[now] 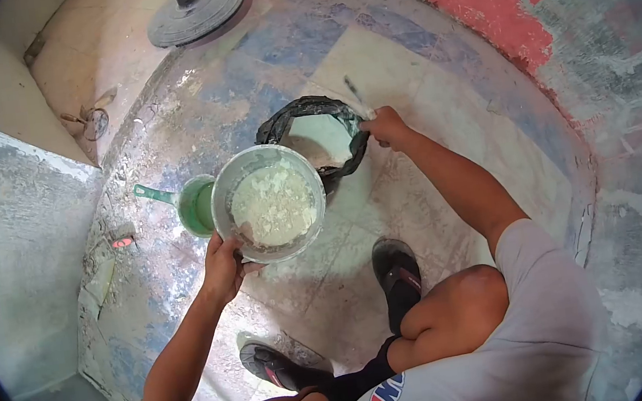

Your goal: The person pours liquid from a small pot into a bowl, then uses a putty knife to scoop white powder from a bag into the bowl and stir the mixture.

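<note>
My left hand [225, 270] is closed on the near rim of a round grey basin [219, 205], which is tilted slightly towards me. Clumpy off-white powder [273, 202] covers the basin's bottom. Just beyond it stands an open black plastic bag [279, 119] with smooth white powder [321, 138] inside. The fingers of my right hand [386, 127] are closed on the bag's right edge. A green dipper [197, 204] with a long handle sits on the floor against the basin's left side, partly hidden by it.
A round black stand base [198, 13] is at the back. A small dark-tipped object [354, 88] lies near the bag. Plaster-marked walls [25, 205] curve around the stained tile floor [475, 149]. My sandalled feet [395, 263] are close by. A small red item [123, 242] lies at left.
</note>
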`<state>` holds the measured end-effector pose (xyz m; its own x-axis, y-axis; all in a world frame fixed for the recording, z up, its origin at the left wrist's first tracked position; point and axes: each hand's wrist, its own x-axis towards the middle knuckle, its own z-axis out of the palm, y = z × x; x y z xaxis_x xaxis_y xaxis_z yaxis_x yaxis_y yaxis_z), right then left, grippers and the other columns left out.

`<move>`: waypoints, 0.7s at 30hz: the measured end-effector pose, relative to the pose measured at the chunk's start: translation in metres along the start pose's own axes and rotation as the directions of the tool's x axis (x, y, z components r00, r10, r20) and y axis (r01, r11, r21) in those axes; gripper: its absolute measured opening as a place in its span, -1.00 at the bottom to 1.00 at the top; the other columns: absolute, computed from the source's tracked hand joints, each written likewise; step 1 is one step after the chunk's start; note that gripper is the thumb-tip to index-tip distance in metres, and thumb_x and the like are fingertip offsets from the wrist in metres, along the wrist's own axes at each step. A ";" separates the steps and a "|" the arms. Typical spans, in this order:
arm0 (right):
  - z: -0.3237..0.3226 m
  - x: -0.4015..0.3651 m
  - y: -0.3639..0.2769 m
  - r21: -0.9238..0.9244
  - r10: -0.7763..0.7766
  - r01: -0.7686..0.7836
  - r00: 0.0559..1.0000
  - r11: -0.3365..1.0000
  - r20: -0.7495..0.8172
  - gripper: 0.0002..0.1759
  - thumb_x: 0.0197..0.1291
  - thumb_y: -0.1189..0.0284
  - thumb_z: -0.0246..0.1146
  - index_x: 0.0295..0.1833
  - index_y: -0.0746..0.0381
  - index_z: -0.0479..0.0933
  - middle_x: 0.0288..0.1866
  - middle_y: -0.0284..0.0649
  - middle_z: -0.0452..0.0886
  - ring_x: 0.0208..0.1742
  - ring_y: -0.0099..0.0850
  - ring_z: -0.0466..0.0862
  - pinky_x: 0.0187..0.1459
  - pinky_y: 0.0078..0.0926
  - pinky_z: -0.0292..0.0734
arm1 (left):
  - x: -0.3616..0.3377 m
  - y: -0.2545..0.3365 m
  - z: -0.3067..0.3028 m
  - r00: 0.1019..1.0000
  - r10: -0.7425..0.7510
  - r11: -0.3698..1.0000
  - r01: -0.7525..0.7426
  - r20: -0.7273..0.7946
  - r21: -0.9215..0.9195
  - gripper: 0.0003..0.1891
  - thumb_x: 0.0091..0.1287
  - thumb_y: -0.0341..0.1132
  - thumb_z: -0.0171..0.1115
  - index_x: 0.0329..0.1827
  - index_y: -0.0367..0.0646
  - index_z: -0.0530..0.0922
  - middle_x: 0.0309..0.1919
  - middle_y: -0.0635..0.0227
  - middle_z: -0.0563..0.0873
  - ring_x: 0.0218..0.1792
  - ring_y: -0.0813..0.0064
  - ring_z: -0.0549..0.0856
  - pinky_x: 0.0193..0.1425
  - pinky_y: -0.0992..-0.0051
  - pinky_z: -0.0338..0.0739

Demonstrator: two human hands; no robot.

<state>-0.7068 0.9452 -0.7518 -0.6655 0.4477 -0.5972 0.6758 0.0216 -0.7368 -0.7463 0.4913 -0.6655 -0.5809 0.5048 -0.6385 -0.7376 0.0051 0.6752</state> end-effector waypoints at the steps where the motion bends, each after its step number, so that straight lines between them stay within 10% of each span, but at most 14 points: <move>1: 0.001 -0.002 -0.001 0.345 0.080 -0.078 0.997 0.935 0.010 -0.86 0.26 0.49 0.37 -0.19 0.22 0.52 -0.59 -0.38 0.31 -0.67 -0.53 0.26 -0.69 -0.51 0.15 | -0.001 0.002 0.001 1.000 0.004 1.000 -0.004 -0.005 0.006 -0.51 0.50 -0.47 -0.18 0.49 -0.04 0.24 0.20 0.08 0.63 -0.03 0.17 0.81 -0.18 0.20 0.89; 4: -0.005 0.009 0.007 0.798 0.140 -0.083 0.990 0.597 -0.002 -0.80 0.27 0.43 0.39 -0.31 0.11 0.47 -0.65 -0.47 0.32 -0.71 -0.64 0.23 -0.70 -0.64 0.15 | -0.004 0.004 0.005 0.999 -0.006 1.000 0.005 -0.039 -0.018 -0.52 0.52 -0.47 -0.19 0.50 -0.04 0.24 0.19 0.06 0.63 -0.02 0.17 0.80 -0.19 0.22 0.89; 10: -0.013 0.059 0.072 0.747 0.360 -0.358 0.917 0.561 0.170 -0.80 0.29 0.37 0.14 -0.43 0.10 0.41 -0.64 -0.39 0.35 -0.72 -0.53 0.28 -0.71 -0.54 0.20 | -0.003 0.006 0.005 1.000 -0.008 1.000 0.008 -0.007 0.016 -0.54 0.54 -0.45 -0.19 0.49 -0.07 0.23 0.21 0.06 0.61 -0.01 0.17 0.80 -0.16 0.22 0.89; 12: -0.004 0.061 0.076 0.524 0.368 -0.173 0.882 0.834 -0.295 -0.85 0.33 0.37 0.17 -0.33 0.12 0.47 -0.69 -0.42 0.31 -0.73 -0.50 0.27 -0.71 -0.52 0.18 | -0.004 0.006 0.005 1.000 -0.010 1.000 0.010 -0.015 0.017 -0.55 0.54 -0.45 -0.19 0.49 -0.08 0.23 0.21 0.07 0.61 -0.01 0.17 0.80 -0.16 0.22 0.89; 15: -0.030 0.069 0.076 0.205 -0.053 0.218 0.798 0.954 -0.601 -0.62 0.34 0.07 0.31 -0.21 0.20 0.56 -0.61 -0.30 0.44 -0.71 -0.41 0.38 -0.69 -0.34 0.28 | -0.005 0.005 0.003 1.000 0.002 1.000 -0.002 -0.014 0.010 -0.54 0.52 -0.47 -0.19 0.48 -0.08 0.24 0.19 0.07 0.62 -0.02 0.15 0.80 -0.16 0.21 0.89; 18: -0.048 0.004 -0.003 0.461 -0.088 0.248 0.936 0.852 -0.342 -0.55 0.39 0.03 0.28 0.07 0.21 0.51 -0.46 -0.31 0.54 -0.69 -0.47 0.38 -0.64 -0.39 0.32 | -0.007 0.007 0.001 1.000 -0.005 1.000 0.005 -0.016 0.010 -0.53 0.52 -0.48 -0.20 0.49 -0.09 0.24 0.19 0.06 0.61 -0.02 0.15 0.80 -0.17 0.21 0.89; 21: -0.051 -0.047 -0.059 0.049 -0.311 0.310 0.950 0.950 0.027 -0.52 0.43 0.01 0.24 0.20 0.13 0.43 -0.32 -0.31 0.57 -0.63 -0.56 0.37 -0.62 -0.47 0.30 | -0.005 0.008 0.002 1.000 0.015 1.000 -0.015 -0.009 0.008 -0.53 0.52 -0.48 -0.20 0.48 -0.11 0.24 0.19 0.06 0.62 -0.04 0.17 0.81 -0.18 0.23 0.89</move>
<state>-0.6995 0.9682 -0.6644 -0.8511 0.3944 -0.3465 0.4201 0.1157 -0.9001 -0.7482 0.4900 -0.6563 -0.5948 0.4970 -0.6319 -0.7265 0.0043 0.6872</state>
